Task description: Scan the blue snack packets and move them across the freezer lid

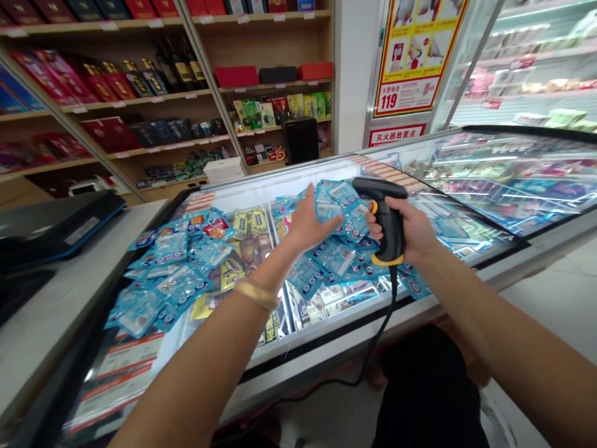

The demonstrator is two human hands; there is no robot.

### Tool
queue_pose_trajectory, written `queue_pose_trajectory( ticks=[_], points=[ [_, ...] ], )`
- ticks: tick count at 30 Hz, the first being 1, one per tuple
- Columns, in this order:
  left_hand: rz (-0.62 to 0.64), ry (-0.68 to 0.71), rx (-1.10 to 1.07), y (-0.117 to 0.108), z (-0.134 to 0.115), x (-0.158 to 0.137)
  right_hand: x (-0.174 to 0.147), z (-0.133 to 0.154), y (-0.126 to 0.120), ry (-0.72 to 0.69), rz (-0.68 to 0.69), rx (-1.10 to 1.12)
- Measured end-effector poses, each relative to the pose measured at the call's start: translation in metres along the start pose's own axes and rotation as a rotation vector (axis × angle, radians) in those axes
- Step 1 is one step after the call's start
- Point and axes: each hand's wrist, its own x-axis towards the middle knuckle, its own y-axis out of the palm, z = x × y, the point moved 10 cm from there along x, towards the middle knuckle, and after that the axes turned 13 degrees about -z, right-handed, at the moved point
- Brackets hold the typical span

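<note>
My right hand is wrapped round the handle of a black barcode scanner with yellow trim, its head pointing left. A cable drops from the handle's base. To its left, my left hand grips a shiny blue packet, thumb in front and most fingers hidden behind; a gold bangle circles that wrist. Beneath both hands spreads a pile of similar blue packets on the glass top of a display freezer. Another heap of blue packets, with a red one on it, lies to the left.
Yellow packs show through the freezer glass. A grey counter with a black device borders the left side. Shelves of boxes and bottles stand behind, beside a fire-safety poster. The scanner's cable hangs over the freezer's front edge.
</note>
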Motion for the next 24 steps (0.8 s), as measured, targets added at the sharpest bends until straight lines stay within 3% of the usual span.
queue_pose_trajectory(
  ticks=[2, 5, 9, 15, 20, 24],
  points=[
    [0.122, 0.077, 0.172, 0.025, 0.001, -0.011, 0.003, -0.010, -0.010, 0.030, -0.013, -0.008],
    [0.176, 0.123, 0.313, 0.040, 0.009, -0.026, 0.004, -0.021, -0.014, 0.055, 0.004, -0.015],
    [0.123, 0.174, 0.350, 0.035, 0.006, -0.030, 0.003, -0.021, -0.013, 0.047, 0.006, 0.014],
    [0.119, 0.129, 0.344, 0.026, 0.009, -0.032, -0.001, -0.014, -0.007, 0.036, -0.001, -0.035],
    [0.041, 0.132, 0.284, -0.003, 0.017, -0.038, -0.008, -0.005, 0.012, -0.016, 0.031, -0.073],
    [-0.107, 0.096, 0.290, -0.063, 0.045, -0.040, -0.012, -0.018, 0.052, 0.012, 0.129, -0.089]
  ],
)
